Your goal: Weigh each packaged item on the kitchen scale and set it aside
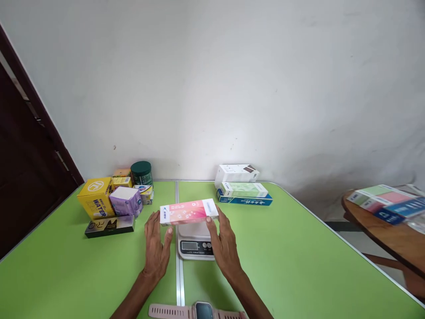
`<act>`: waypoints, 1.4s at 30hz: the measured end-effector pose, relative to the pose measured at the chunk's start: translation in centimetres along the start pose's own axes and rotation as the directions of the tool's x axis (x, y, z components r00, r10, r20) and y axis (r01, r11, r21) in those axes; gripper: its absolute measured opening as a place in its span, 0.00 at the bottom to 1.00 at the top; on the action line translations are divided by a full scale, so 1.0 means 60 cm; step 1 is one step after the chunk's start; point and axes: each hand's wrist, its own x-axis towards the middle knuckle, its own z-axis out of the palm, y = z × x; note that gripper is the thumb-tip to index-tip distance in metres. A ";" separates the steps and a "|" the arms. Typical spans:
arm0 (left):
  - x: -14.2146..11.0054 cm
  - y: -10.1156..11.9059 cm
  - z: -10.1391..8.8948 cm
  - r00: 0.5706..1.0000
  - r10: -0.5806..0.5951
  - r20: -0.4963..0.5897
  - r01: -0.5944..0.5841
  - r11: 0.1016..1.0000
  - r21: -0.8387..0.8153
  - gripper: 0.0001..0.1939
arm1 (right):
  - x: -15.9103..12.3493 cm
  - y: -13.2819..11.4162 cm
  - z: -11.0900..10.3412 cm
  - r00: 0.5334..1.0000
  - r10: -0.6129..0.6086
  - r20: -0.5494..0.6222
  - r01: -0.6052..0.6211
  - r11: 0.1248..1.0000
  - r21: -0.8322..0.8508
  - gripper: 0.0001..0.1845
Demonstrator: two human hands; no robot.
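Observation:
A long pink and white carton [187, 212] is held level just above a white kitchen scale [195, 253]. My left hand [156, 248] grips its left end, fingers against the end and thumb at the lower front edge. At the other end my right hand [226, 243] holds it, with the thumb on the front corner and the fingers behind. The carton covers most of the scale's plate; the scale's display and buttons show beneath it, and no reading can be made out. Below my hands lies a smartwatch [203, 311] with a pink strap, partly cut off by the frame.
On the green table [299, 248], a yellow box [96, 198], purple pack [126, 201], black box [109, 227] and green-lidded tub [141, 173] stand left. White [235, 173], pale green [244, 189] and blue boxes [245, 200] sit at the back. A wooden stool [395, 241] bears cartons at right.

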 end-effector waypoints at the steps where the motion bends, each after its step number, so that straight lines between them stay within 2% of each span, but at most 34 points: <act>1: -0.002 0.002 0.017 1.000 -0.003 0.030 0.004 1.000 -0.007 0.28 | 0.002 0.016 -0.012 1.000 0.021 0.000 -0.021 1.000 0.002 0.38; 3: -0.005 0.002 0.042 0.997 -0.014 0.071 0.015 1.000 -0.005 0.28 | 0.002 0.044 -0.027 0.997 0.071 0.014 -0.071 0.997 0.016 0.38; 5: -0.007 -0.004 0.054 0.995 -0.028 0.096 0.028 1.000 0.004 0.28 | 0.000 0.067 -0.035 0.992 0.117 0.053 -0.120 0.992 0.046 0.37; 8: -0.005 -0.017 0.053 0.988 -0.078 0.131 0.079 0.997 -0.006 0.30 | -0.002 0.093 -0.043 0.983 0.150 0.108 -0.162 0.980 0.115 0.35; 12: 0.003 -0.029 0.039 0.950 -0.260 0.172 0.277 0.957 -0.087 0.32 | 0.005 0.117 -0.051 0.967 0.240 0.081 -0.252 0.939 0.234 0.34; 14: 0.007 -0.031 0.034 0.932 -0.313 0.183 0.337 0.934 -0.121 0.32 | 0.008 0.122 -0.053 0.959 0.277 0.067 -0.285 0.919 0.274 0.33; 22: 0.010 -0.028 0.026 0.918 -0.337 0.208 0.366 0.923 -0.121 0.34 | 0.008 0.109 -0.052 0.967 0.250 0.056 -0.256 0.927 0.276 0.30; 26: 0.005 -0.023 0.027 0.934 -0.295 0.203 0.324 0.937 -0.127 0.34 | 0.003 0.104 -0.054 0.975 0.222 0.012 -0.218 0.948 0.231 0.29; 29: -0.003 -0.013 0.030 0.969 -0.166 0.181 0.184 0.979 -0.091 0.34 | -0.002 0.099 -0.053 0.985 0.168 -0.039 -0.159 0.972 0.175 0.29; 31: -0.008 -0.006 0.032 0.977 -0.091 0.193 0.107 0.992 -0.070 0.34 | -0.003 0.095 -0.050 0.991 0.132 -0.037 -0.124 0.978 0.169 0.29; 35: -0.015 0.001 0.033 0.967 -0.069 0.245 0.088 0.994 -0.069 0.33 | -0.005 0.085 -0.044 0.997 0.077 -0.026 -0.071 0.979 0.194 0.28; 38: -0.015 0.009 0.034 0.967 -0.062 0.246 0.079 0.995 -0.060 0.34 | -0.006 0.075 -0.044 0.998 0.058 -0.003 -0.056 0.973 0.222 0.28; 42: 0.009 0.054 0.045 0.965 -0.017 0.261 0.035 0.997 -0.064 0.34 | 0.010 0.062 -0.066 0.994 0.106 -0.037 -0.095 0.967 0.238 0.31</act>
